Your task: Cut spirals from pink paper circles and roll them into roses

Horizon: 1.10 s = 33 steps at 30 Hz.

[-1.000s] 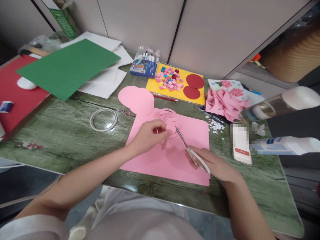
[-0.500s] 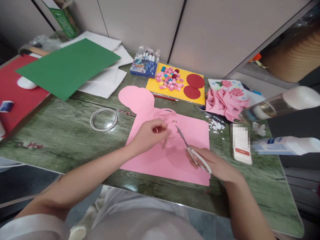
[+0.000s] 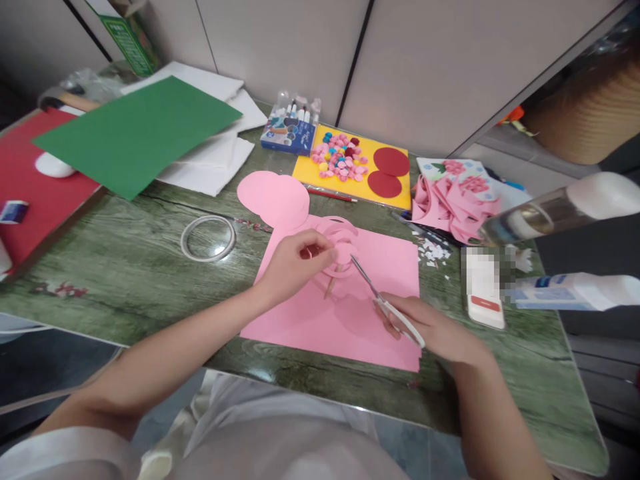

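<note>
Green tabletop [image 3: 140, 277] beneath, left hand [image 3: 295, 262] pinches cut pink paper [image 3: 345, 253], right hand [image 3: 434, 325] grips scissors [image 3: 383, 304]

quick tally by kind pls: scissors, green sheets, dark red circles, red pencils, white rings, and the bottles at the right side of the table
Scissors: 1
Green sheet: 1
Dark red circles: 2
Red pencil: 1
White ring: 1
Bottles: 2
Total: 8

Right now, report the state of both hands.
Left hand: closed, pinching the cut pink paper.
Right hand: closed, holding the white-handled scissors.
</note>
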{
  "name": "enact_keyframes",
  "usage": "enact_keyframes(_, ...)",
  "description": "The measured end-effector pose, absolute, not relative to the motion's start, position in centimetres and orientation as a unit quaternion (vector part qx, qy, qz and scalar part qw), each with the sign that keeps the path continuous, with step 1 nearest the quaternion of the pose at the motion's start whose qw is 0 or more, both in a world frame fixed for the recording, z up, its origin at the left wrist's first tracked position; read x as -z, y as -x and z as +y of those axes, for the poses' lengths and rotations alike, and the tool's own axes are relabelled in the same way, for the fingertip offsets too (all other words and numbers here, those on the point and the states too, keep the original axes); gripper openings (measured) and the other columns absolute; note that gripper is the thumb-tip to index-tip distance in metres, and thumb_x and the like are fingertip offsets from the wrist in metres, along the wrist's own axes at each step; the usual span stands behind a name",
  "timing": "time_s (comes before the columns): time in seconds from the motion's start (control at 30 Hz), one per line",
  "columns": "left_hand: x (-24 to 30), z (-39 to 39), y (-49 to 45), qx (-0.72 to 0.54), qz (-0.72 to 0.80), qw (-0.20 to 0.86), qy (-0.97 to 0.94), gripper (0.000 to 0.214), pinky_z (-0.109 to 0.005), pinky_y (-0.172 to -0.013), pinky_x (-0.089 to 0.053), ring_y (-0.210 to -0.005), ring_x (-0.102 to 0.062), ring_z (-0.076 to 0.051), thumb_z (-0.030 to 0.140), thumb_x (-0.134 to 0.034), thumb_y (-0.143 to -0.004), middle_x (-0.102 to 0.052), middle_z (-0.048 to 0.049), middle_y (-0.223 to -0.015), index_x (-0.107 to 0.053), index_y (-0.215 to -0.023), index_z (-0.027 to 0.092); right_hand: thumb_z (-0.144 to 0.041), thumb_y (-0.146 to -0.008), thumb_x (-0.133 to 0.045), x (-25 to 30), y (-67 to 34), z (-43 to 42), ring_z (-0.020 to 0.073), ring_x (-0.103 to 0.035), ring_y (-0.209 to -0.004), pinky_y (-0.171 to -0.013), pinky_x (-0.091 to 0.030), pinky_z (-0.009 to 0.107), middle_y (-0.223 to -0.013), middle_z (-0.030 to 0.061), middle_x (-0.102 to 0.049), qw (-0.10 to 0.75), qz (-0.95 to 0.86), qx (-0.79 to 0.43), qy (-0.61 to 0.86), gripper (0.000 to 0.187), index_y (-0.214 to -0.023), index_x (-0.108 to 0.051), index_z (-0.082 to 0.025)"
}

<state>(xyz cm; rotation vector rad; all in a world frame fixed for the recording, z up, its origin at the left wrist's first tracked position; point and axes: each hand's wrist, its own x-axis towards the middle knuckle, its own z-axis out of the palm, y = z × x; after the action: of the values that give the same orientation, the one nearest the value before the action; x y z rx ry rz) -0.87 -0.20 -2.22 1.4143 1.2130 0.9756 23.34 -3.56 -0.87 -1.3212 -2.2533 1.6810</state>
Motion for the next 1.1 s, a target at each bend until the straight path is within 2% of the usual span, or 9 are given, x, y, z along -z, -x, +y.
enact_keyframes(0.17, 2.29, -0.34, 0.67, -0.403, 0.496, 0.505, -0.579, 0.015, -0.023, -0.060, -0.037, -0.065, -0.048, -0.009, 0.030, -0.055, -0.073, -0.057, -0.0006, -0.071, -0.058, -0.071, 0.015, -0.039, -0.092, -0.027, 0.75, -23.30, -3.51, 0.0112, -0.044, -0.058, -0.060, -0.035, 0.024, -0.063, -0.0017, -0.047, 0.022, -0.729, -0.535, 0.426, 0.033, -0.077, -0.048, -0.018)
enact_keyframes(0.6, 2.23, -0.25, 0.73, -0.367, 0.463, 0.530, -0.608, 0.014, -0.022, -0.057, -0.034, -0.062, -0.045, -0.008, 0.025, -0.059, -0.070, -0.052, 0.0002, -0.068, -0.055, -0.063, 0.013, -0.037, -0.092, -0.030, 0.39, -23.19, -3.45, 0.0108, -0.044, -0.058, -0.057, -0.035, 0.023, -0.061, -0.0021, -0.047, 0.004, -0.728, -0.535, 0.428, 0.030, -0.076, -0.047, -0.018)
enact_keyframes(1.1, 2.46, -0.26, 0.76, -0.334, 0.447, 0.500, -0.662, 0.009, -0.022, -0.054, -0.032, -0.059, -0.043, -0.008, 0.020, -0.057, -0.067, -0.051, 0.0009, -0.064, -0.056, -0.061, 0.014, -0.043, -0.090, -0.033, -0.12, -23.29, -3.27, 0.0130, -0.046, -0.064, -0.058, -0.036, 0.024, -0.066, -0.0003, -0.050, -0.021, -0.731, -0.531, 0.428, 0.030, -0.082, -0.050, -0.019)
